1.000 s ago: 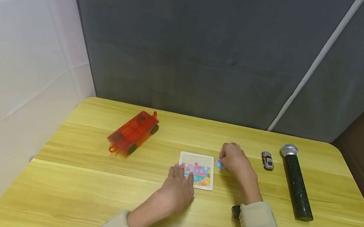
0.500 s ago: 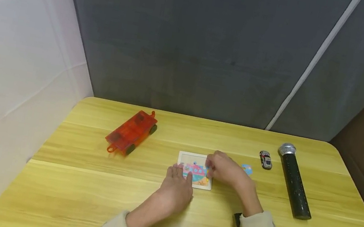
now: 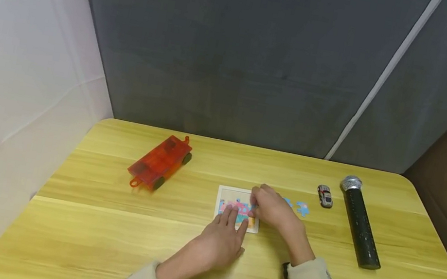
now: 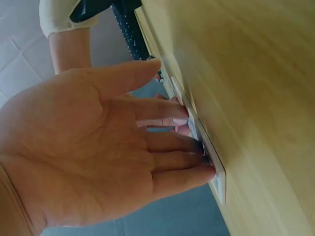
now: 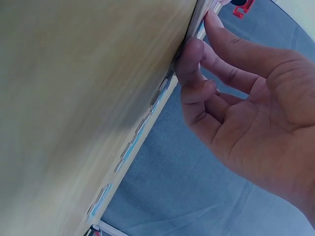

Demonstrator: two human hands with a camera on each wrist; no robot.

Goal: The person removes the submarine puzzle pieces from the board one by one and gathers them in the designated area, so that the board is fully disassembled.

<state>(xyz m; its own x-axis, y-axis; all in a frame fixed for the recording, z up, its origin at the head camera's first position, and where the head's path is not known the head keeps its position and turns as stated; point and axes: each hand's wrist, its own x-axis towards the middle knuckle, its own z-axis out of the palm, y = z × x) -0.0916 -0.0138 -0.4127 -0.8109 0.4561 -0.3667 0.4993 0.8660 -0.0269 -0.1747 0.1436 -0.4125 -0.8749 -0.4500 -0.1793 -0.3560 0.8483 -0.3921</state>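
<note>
A small jigsaw puzzle in a pale square frame [image 3: 219,197] lies mid-table, its lower part filled with a pink and blue picture. My left hand [image 3: 220,243] rests its straight fingers on the picture; the left wrist view has those fingertips [image 4: 209,173] right at the board's face. At the frame's right side, my right hand [image 3: 275,211] works with curled fingers and thumb, pinching a puzzle piece mostly hidden beneath them. In the right wrist view the index fingertip [image 5: 191,51] meets the board's edge. Loose blue puzzle pieces [image 3: 302,209] lie just right of that hand.
A translucent red toy wagon [image 3: 161,161] with dark wheels stands at the left. Toward the right are a small silver toy car [image 3: 324,196] and a black microphone [image 3: 361,227] with a silver head. A grey partition [image 3: 227,61] rises behind the table.
My right hand has moved left from the loose pieces onto the frame's right side, carrying a puzzle piece and uncovering the loose ones. My left fingers have shifted slightly right across the picture.
</note>
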